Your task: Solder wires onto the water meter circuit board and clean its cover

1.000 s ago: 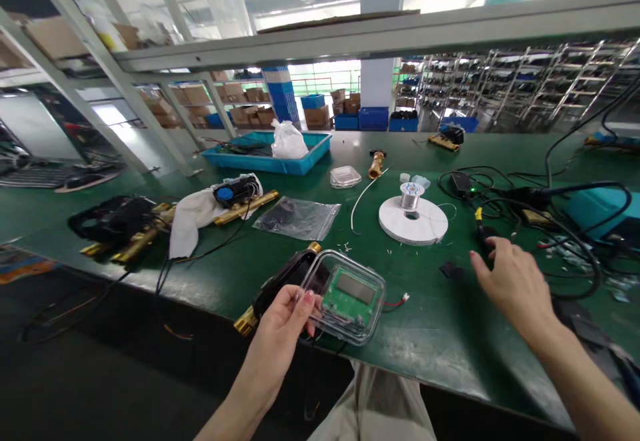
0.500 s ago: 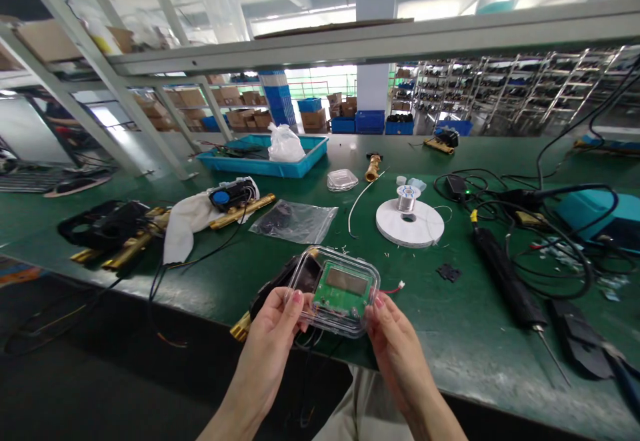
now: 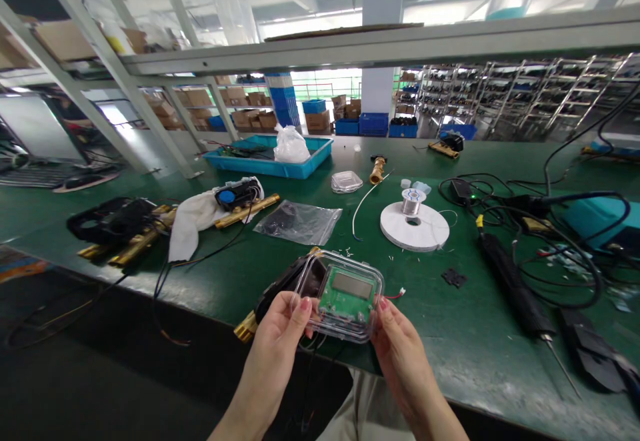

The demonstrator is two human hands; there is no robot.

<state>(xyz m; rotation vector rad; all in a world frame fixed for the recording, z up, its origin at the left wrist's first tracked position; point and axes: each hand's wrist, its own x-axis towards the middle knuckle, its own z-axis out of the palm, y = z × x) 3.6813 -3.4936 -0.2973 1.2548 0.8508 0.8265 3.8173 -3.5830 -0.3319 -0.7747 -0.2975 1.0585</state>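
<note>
Left hand, right hand: clear cover pinched at left and right edges; best held level, thumbs off green circuit board.

Bare left hand and bare right hand apart, both pinching; pink-nailed thumbs uppermost; bare forearms angled inward.

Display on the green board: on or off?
Apparently off: the display on the green board is plain grey, with no digits or glow visible. Whether the board has power, I cannot tell.
</note>
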